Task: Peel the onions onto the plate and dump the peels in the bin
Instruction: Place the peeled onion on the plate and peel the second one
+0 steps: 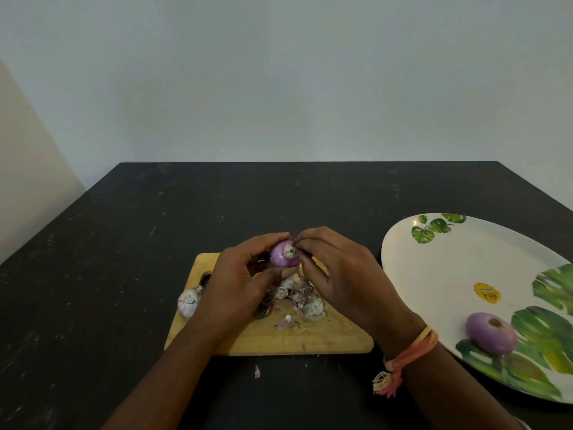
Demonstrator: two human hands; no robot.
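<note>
Held onion (284, 254): round, purple, was gripped in curled left hand (238, 280) above wooden board (325, 339).
Right hand (338, 274): root end was pinched by fingertips.
Board: papery peels (299, 297) were heaped under hands; unpeeled onion (189, 301) at left edge.
Plate (434, 268): oval, leaf-printed; one peeled onion (491, 333) was lying in it.

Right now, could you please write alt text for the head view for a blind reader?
The left hand grips a purple onion above a cutting board while the right hand pinches at its top. Peels pile on the board, an unpeeled onion lies at its left edge, and a peeled onion rests on a leaf-patterned plate.
</note>
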